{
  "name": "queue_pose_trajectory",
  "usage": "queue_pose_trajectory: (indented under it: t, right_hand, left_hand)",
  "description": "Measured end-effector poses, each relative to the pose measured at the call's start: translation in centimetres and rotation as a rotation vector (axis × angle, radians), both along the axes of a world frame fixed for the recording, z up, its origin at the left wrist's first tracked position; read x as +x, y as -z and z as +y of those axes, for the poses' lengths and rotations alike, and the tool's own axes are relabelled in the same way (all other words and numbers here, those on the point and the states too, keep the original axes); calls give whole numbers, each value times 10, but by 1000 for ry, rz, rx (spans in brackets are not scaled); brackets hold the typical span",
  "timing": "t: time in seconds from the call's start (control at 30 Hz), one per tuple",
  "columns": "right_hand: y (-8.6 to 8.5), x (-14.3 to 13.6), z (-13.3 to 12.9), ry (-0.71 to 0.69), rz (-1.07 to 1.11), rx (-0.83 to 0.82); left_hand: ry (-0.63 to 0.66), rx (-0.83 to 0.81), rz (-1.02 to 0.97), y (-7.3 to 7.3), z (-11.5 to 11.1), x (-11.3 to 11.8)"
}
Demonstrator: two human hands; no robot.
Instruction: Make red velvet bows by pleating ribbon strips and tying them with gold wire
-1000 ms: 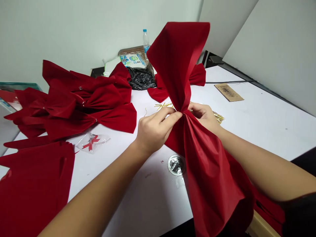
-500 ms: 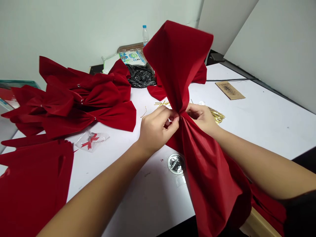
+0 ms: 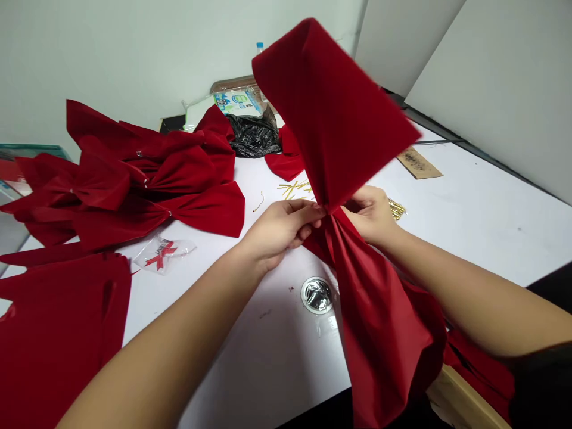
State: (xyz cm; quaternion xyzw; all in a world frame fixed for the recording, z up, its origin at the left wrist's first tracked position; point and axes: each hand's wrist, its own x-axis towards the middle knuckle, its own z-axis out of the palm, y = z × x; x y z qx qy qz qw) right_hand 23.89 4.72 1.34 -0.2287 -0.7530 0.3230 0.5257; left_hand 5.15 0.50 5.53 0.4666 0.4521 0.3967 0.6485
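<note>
A large red velvet bow (image 3: 339, 119) stands upright in front of me, gathered tight at its middle; its lower half hangs past the table's front edge. My left hand (image 3: 286, 229) pinches the gathered middle from the left, thumb and fingers pressed together. From behind and to the right, my right hand (image 3: 369, 211) grips the same gather, its fingertips partly hidden by the cloth. Whether a tie sits between the fingers I cannot make out. Gold twist ties (image 3: 295, 189) lie on the table just behind my hands, and a bundle of them (image 3: 397, 210) shows beside my right hand.
Finished red bows (image 3: 187, 173) are heaped at the left, above a stack of red cloth (image 3: 62, 333). A clear plastic bag (image 3: 163, 256), a round metal-rimmed grommet (image 3: 317, 295), a black plastic bag (image 3: 254, 136) and a cardboard piece (image 3: 420, 163) are on the white table (image 3: 482, 208).
The bow's upper half has turned and tipped to the right, showing more of its face. My left hand has rolled, its thumb now lying along the gather.
</note>
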Motion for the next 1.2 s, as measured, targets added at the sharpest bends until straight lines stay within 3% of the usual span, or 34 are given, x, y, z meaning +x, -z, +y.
queue_pose_trajectory:
  t: [0.17,0.3,0.47,0.57,0.67,0.8,0.93,1.07,1.2]
  right_hand:
    - [-4,-1,1,-65,52,-230]
    - [-5,0,2,-86,41,-355]
    - [-7,-2,-2,-194,50,-489]
    - [-8,-3,-7,-306,-4,-604]
    - [-6,-4,-8,-381,-65,-615]
    - [-4,-4,-7,-377,-83,-518]
    - [-10,1,-3,-289,-30,-345]
    - [-22,12,2,-25,-49,23]
    - [-29,22,5,279,-156,400]
  left_hand:
    - [-53,369,284,-6,2,-6]
    - [-27,461,381,-13,2,-6]
    - [23,284,250,-18,1,-9]
    - [57,164,169,-13,3,-13]
    - [65,107,150,-7,6,-16]
    - [53,126,109,4,10,-15]
    - [-57,284,130,14,14,-12]
    - [-208,470,225,16,11,-9]
    - [-140,521,166,12,-2,-1]
